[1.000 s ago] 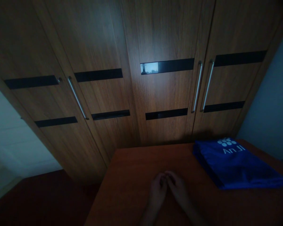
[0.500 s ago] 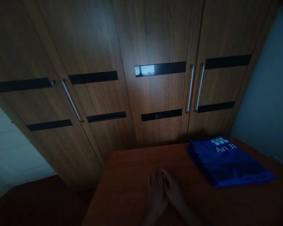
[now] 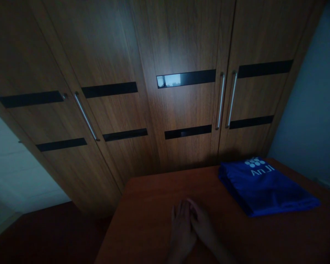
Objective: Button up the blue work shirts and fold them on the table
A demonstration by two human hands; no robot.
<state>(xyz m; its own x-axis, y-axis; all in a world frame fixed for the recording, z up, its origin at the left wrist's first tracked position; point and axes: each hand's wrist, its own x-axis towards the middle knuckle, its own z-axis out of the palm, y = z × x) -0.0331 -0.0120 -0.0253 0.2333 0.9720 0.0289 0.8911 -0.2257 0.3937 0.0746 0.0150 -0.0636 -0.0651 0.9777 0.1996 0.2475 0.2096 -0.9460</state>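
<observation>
My left hand rests low in the middle of the head view, its fingers stretched forward and slightly apart. Against it lies my right hand, angled in from the right, with its fingers extended and partly hidden by the left hand. The two hands touch each other over a reddish-brown wooden table, and no object shows in either. To their right, a folded blue fabric item with a white dotted logo and lettering lies on the table, apart from both hands.
Behind the table stands a wooden wardrobe with closed doors, black strips and long metal handles. A pale wall is on the right. Dark floor shows at lower left. The light is dim.
The camera view has shifted slightly. Both hands keep the same pose on the table, and the blue fabric item stays where it was.
</observation>
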